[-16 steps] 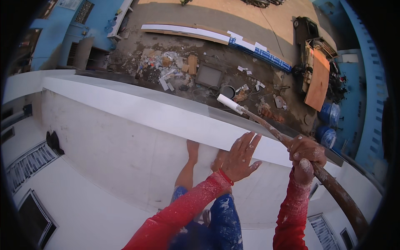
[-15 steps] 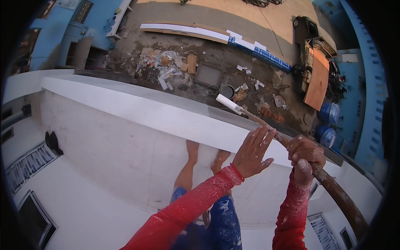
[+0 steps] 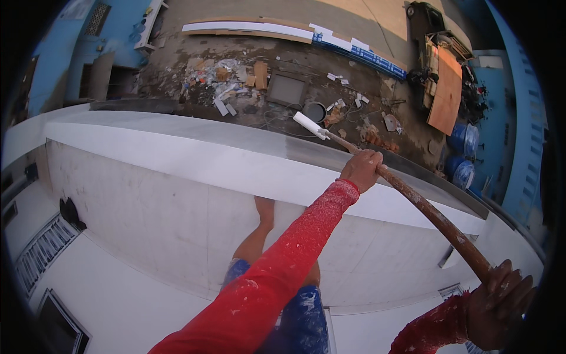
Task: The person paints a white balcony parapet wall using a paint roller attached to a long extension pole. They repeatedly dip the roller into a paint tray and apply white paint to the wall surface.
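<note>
A paint roller with a white sleeve [image 3: 308, 124] sits at the far end of a long brown wooden pole [image 3: 436, 218], reaching out past the white parapet [image 3: 236, 154]. Close behind the roller frame, my left hand [image 3: 361, 170] is closed round the pole, its red sleeve speckled with white paint. My right hand [image 3: 496, 307] grips the pole much farther back, at the lower right. Its fingers look loosely curled, and the pole's near end is hidden behind that hand. My bare legs and blue, paint-stained shorts [image 3: 303, 312] show below.
Beyond the parapet lies a yard far below, with a rubble heap [image 3: 227, 82], a grey square tray [image 3: 287, 88], a dark round tub [image 3: 315, 111] and long boards [image 3: 247, 28]. A loaded vehicle [image 3: 442, 76] stands at the right. Dark sandals [image 3: 72, 213] lie at the left.
My left hand has gone from lying open by the pole to gripping it. My right hand has moved back along the pole, down and right. The roller appears slightly farther left and up.
</note>
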A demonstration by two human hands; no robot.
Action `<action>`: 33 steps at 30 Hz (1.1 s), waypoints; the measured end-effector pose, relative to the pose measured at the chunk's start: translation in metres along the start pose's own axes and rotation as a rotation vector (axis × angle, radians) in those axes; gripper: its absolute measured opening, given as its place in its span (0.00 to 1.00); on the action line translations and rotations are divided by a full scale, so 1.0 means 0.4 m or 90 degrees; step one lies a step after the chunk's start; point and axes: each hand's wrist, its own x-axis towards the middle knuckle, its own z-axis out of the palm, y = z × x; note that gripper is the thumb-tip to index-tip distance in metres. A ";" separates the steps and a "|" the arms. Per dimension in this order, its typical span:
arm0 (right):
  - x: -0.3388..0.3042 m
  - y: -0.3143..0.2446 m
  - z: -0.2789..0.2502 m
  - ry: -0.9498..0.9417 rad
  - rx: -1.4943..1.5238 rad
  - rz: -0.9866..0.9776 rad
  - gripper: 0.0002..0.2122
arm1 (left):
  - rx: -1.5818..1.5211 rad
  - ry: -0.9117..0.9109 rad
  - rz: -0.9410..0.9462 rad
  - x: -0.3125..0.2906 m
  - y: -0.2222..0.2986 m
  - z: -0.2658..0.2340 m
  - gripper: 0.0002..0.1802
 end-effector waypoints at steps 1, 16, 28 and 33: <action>-0.004 0.013 -0.003 -0.019 0.013 0.002 0.08 | 0.009 -0.026 -0.048 0.001 0.001 0.004 0.12; -0.074 0.387 0.111 0.052 0.000 -0.006 0.12 | -0.010 -0.049 -0.155 -0.028 -0.211 0.090 0.19; -0.083 0.476 0.108 -0.010 0.026 0.022 0.13 | 0.073 -0.055 -0.207 -0.092 -0.338 0.136 0.14; -0.083 0.483 0.110 -0.010 0.024 0.028 0.14 | 0.051 -0.079 -0.242 -0.093 -0.347 0.127 0.15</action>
